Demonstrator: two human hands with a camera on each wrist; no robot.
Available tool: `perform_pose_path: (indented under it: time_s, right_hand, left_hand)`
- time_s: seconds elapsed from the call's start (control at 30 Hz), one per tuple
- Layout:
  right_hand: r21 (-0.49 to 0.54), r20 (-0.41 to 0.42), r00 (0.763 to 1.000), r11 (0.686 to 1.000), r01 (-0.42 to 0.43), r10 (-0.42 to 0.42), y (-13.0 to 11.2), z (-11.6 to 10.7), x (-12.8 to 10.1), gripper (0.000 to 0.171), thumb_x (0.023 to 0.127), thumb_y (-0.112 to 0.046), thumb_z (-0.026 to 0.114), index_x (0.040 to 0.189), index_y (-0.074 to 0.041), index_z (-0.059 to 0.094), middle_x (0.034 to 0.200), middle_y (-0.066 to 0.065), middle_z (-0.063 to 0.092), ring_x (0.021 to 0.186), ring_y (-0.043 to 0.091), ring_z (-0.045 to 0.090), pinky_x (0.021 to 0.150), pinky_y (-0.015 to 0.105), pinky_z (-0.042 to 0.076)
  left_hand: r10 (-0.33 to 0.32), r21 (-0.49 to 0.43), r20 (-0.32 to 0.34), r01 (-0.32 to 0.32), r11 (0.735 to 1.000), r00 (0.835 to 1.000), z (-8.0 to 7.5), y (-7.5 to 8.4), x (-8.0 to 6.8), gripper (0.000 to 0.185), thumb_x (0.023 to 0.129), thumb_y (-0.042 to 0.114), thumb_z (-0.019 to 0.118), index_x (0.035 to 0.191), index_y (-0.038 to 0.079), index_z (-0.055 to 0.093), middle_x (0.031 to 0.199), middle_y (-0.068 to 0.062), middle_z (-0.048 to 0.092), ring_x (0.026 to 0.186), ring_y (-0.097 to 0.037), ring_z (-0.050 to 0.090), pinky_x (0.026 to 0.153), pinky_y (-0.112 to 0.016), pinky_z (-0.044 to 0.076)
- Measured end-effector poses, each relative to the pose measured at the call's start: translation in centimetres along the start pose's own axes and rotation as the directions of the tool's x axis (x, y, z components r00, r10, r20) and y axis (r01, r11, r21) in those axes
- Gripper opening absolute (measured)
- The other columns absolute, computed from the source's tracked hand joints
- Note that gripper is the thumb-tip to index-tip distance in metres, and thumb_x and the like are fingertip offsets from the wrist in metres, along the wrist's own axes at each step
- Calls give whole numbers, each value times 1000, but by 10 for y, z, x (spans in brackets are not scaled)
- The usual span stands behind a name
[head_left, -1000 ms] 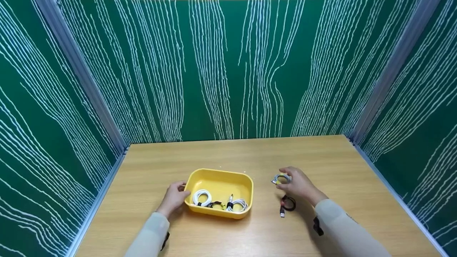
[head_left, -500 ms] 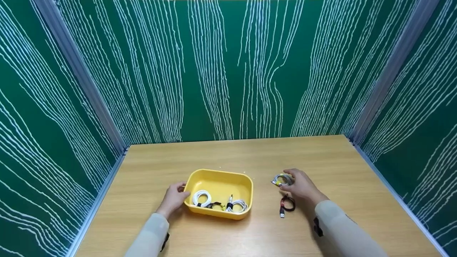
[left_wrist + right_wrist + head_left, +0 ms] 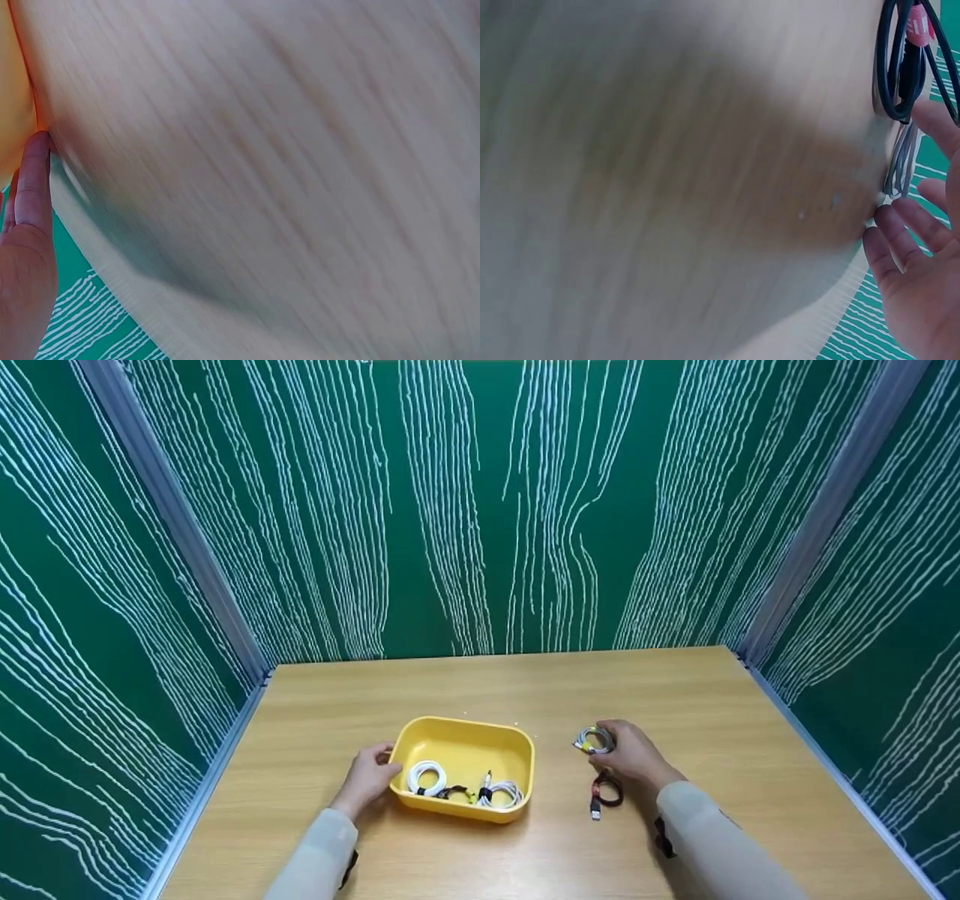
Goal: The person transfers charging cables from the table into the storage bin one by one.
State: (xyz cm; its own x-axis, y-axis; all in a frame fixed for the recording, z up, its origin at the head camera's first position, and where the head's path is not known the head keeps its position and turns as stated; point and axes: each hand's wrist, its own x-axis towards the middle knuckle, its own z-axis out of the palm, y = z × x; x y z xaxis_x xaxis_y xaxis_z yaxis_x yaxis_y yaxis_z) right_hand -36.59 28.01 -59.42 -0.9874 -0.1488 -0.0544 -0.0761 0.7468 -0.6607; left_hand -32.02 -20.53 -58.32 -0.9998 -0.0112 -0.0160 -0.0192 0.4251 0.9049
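We take the yellow tray (image 3: 517, 744) as our landmark. Our left hand (image 3: 365, 777) rests with relaxed fingers against its left wall. Right of the tray, our right hand (image 3: 628, 755) pinches a coiled grey cable (image 3: 593, 739) on the table (image 3: 480, 682), the black cable with red tie (image 3: 604, 792) lying just nearer us.

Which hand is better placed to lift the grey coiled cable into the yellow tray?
The right hand: its fingers already rest on the grey cable, which lies right of the yellow tray. The left hand is at the tray's far side, steadying its wall.
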Motion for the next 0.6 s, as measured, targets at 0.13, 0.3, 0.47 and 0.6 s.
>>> perform_pose_path:
  time_s: [0.13,0.3,0.47,0.6]
  right_hand:
    - [-18,0,1000,1000,25,-25,2,0,1,74,93,-16,86,152,12,52,153,37,53,141,54,54,120,64,43]
    - [-35,3,999,999,41,-41,2,1,2,68,93,-15,85,146,16,56,149,39,56,137,53,57,117,64,46]
    - [-12,7,1000,1000,20,-20,1,1,3,64,94,-12,83,145,16,56,146,39,58,130,48,61,114,63,49]
    - [7,10,1000,1000,8,-8,1,1,4,63,94,-10,83,144,17,56,143,38,59,128,48,62,112,63,51]
  left_hand:
    - [-4,10,-1,4,1000,1000,1,0,0,41,92,-4,64,132,-9,70,116,-23,77,105,-27,72,88,-33,63]
    - [-5,14,1,5,1000,1000,1,0,0,43,91,-5,64,133,-10,69,115,-22,77,104,-25,72,86,-31,62]
    - [-1,14,5,1,1000,1000,-1,0,0,43,92,-5,64,134,-10,68,115,-23,77,102,-24,72,85,-30,62]
    - [-4,13,10,3,1000,1000,-1,1,-1,43,92,-5,64,135,-10,68,115,-23,76,102,-24,71,85,-31,63]
